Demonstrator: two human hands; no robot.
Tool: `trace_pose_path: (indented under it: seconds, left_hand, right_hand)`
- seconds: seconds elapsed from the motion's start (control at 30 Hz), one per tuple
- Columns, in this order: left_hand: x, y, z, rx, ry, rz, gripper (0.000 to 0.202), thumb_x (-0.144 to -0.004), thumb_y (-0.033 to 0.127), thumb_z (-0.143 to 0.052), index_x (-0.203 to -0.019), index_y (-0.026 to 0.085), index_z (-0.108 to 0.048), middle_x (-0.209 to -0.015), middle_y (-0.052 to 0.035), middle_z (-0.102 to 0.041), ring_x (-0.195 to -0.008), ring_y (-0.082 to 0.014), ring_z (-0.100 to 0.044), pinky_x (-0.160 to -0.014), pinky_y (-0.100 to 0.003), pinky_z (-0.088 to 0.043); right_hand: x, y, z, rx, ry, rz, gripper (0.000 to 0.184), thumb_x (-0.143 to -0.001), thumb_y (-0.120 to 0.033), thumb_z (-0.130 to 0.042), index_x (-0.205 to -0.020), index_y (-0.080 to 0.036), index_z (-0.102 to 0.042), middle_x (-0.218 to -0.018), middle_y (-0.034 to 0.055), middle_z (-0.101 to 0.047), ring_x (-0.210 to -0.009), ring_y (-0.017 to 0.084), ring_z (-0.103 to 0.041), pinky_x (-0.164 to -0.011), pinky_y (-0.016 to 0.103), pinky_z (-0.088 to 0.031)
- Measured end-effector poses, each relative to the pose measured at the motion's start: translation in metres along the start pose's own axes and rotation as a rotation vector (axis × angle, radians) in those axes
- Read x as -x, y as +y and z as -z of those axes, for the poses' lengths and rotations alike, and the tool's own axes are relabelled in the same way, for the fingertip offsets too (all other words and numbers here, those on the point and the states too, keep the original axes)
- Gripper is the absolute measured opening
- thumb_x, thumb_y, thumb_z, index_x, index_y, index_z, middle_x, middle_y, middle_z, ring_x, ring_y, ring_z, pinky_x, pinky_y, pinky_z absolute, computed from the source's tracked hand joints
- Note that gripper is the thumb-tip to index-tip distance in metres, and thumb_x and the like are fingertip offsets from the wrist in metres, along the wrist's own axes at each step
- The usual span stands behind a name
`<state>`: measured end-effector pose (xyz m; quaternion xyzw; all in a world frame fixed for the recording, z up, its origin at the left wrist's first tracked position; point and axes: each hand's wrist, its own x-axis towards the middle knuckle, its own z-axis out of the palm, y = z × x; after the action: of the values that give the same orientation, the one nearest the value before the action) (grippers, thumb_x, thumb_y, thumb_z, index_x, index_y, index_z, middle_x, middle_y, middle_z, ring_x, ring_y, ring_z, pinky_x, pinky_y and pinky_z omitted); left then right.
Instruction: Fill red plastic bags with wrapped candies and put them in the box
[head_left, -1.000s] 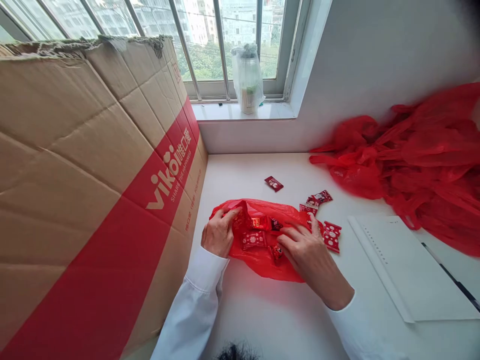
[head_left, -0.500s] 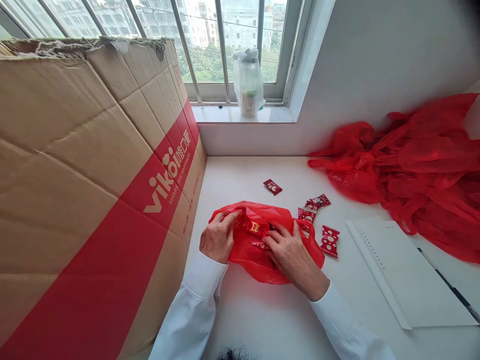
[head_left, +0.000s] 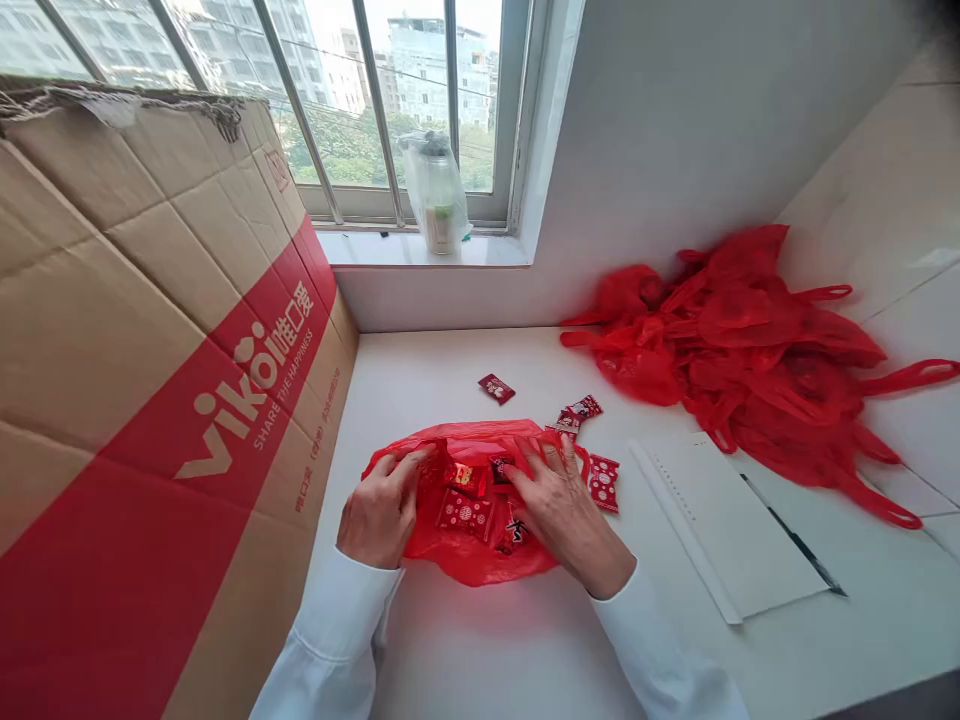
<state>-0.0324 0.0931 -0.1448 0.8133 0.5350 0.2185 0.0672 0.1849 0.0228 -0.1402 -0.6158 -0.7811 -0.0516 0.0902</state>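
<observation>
A red plastic bag (head_left: pixel 480 572) lies on the white table with its mouth facing up. Several wrapped candies (head_left: pixel 463 514) in red and dark wrappers show inside. At the bag's left rim, my left hand (head_left: pixel 379 510) is closed, thumb and fingers pinching the plastic. My right hand (head_left: pixel 562 510) rests over the right side of the opening, fingers apart and stretched against the plastic; its thumb is by the candies. Outside the bag, a small dark red packet (head_left: pixel 496 389) lies behind it, and a dotted red packet (head_left: pixel 604 484) lies just right of my right hand.
A tall cardboard box (head_left: pixel 150 380) stands at the left. More small packets (head_left: pixel 583 408) lie behind my right hand. A heap of red plastic bags (head_left: pixel 735 340), white sheets (head_left: pixel 727 530) and a dark pen-like stick (head_left: pixel 795 540) are at the right. A bagged jar (head_left: pixel 439 200) stands on the windowsill.
The view has turned to the right. My right hand has drawn back from the candies to the bag's right side. The opening is wider, with more candies showing. My left hand keeps its hold.
</observation>
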Motion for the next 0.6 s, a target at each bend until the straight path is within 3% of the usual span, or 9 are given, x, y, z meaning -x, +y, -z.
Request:
trace_pose_path:
  seconds: [0.17,0.27,0.47,0.6]
  left_hand:
    - [0.001,0.013,0.0,-0.072,-0.092,0.095,0.044,-0.085,0.015,-0.034,-0.122,0.029,-0.056,-0.111,-0.004,-0.062,-0.092,-0.022,-0.063,-0.076,-0.034,-0.053]
    - [0.002,0.018,0.001,-0.089,-0.123,0.108,0.044,-0.086,0.016,-0.034,-0.123,0.028,-0.056,-0.108,-0.0053,-0.063,-0.09,-0.0229,-0.063,-0.075,-0.035,-0.053]
    - [0.004,0.018,0.004,0.037,0.031,-0.013,0.041,-0.087,0.016,-0.034,-0.119,0.026,-0.058,-0.105,-0.0042,-0.065,-0.091,-0.0176,-0.063,-0.078,-0.029,-0.053]
    - [0.004,0.021,0.006,0.139,0.114,-0.073,0.034,-0.088,0.019,-0.036,-0.114,0.023,-0.059,-0.105,-0.0033,-0.066,-0.094,-0.0159,-0.063,-0.081,-0.026,-0.052]
  right_hand:
    - [0.014,0.024,0.014,-0.006,-0.061,-0.026,0.066,-0.073,-0.03,-0.064,-0.133,-0.024,-0.039,-0.141,0.0108,-0.037,-0.131,0.03,-0.031,-0.109,0.061,0.001]
    - [0.018,0.026,0.016,-0.033,-0.122,-0.036,0.069,-0.073,-0.034,-0.064,-0.135,-0.026,-0.035,-0.141,0.0088,-0.037,-0.131,0.028,-0.03,-0.108,0.062,0.004]
    - [0.019,0.027,0.015,-0.017,-0.09,-0.019,0.065,-0.077,-0.034,-0.058,-0.137,-0.026,-0.032,-0.144,0.0099,-0.034,-0.133,0.029,-0.027,-0.107,0.063,0.003]
    - [0.018,0.026,0.014,0.0,-0.089,-0.011,0.061,-0.077,-0.028,-0.059,-0.134,-0.027,-0.037,-0.145,0.0098,-0.032,-0.133,0.031,-0.028,-0.106,0.065,0.0]
